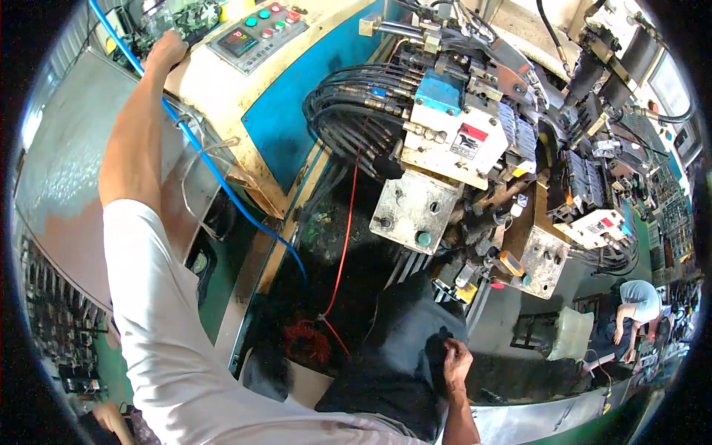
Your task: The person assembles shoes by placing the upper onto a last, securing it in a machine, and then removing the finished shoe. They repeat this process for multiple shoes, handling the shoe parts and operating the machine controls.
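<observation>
My left arm stretches up and to the left, and my left hand (165, 50) rests on the far corner of the machine's cream top (215, 81), beside a grey control panel (256, 33) with coloured buttons and a red display. Its fingers are hidden behind the back of the hand, next to a clutter of small parts (189, 15). My right hand (455, 362) is low in the view, fingers curled against my dark trouser leg (408, 348). A white sleeve (159, 326) covers my left upper arm.
A blue hose (215, 178) runs down the machine's blue side. Black hoses (348, 111) loop into a valve block (456, 133) above bolted metal plates (415, 211). A red wire (345, 222) hangs down. Another person (639, 300) crouches at right near a translucent container (571, 334).
</observation>
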A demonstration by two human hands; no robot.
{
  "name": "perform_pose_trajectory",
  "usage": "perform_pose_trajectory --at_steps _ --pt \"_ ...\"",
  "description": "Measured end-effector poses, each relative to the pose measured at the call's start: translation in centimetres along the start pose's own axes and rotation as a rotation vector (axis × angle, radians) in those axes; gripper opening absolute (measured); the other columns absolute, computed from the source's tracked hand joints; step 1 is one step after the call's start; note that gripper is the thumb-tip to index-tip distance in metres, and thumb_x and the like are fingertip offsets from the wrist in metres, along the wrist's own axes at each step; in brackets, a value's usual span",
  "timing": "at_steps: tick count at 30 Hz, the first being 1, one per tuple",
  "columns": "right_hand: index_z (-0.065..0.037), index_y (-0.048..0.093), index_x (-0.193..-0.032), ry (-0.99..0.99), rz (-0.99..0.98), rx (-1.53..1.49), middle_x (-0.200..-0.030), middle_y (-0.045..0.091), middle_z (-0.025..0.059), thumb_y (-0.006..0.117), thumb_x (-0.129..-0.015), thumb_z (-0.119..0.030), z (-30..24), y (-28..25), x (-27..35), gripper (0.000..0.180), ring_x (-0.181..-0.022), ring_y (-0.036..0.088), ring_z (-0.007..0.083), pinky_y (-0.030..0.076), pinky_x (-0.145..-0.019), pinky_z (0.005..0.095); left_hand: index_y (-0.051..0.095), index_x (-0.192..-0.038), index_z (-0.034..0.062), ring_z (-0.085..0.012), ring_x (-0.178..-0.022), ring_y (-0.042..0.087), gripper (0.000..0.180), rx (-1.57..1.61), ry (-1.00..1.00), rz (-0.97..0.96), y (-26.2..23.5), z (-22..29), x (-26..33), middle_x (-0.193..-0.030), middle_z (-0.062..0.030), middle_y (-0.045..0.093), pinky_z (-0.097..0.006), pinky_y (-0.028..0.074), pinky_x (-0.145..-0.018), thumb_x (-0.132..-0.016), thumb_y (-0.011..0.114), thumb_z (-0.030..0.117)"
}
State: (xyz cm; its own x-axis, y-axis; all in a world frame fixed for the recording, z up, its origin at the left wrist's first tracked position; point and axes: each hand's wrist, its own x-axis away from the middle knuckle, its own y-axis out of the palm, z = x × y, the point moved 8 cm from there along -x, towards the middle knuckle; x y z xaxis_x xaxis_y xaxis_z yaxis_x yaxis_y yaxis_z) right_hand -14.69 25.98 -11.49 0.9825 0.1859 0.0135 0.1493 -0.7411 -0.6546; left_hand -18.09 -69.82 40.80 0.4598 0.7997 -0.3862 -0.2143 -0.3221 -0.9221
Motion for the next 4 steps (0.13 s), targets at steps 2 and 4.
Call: perform_pose_trajectory --at_steps 2,4 --pt "0.001 0.076 -0.108 0.019 0.008 0.032 -0.098 0.08 0.0167 0.058 -0.103 -0.006 0.0 -0.8 -0.9 0.02 -0.093 0.078 0.0267 0.06 -0.088 0.0367 0.065 -0.141 0.0112 -0.0431 -0.141 0.056 0.054 -0.014 -0.064 0.018 1.0 -1.0 -1.1 -0.15 -0.0228 0.061 -0.071 0.04 -0.111 -0.094 0.067 0.037" --pt "-0.002 0.078 -0.109 0.005 0.025 -0.031 -0.1 0.081 0.0165 0.06 -0.103 -0.009 -0.9 -2.1 -2.0 0.021 -0.095 0.078 0.0295 0.06 -0.09 0.0377 0.061 -0.138 0.0 -0.051 -0.132 0.061 0.064 -0.023 0.044 0.113 -0.3 1.8 1.2 -0.137 -0.0338 0.065 -0.06 0.046 -0.111 -0.092 0.076 0.043"
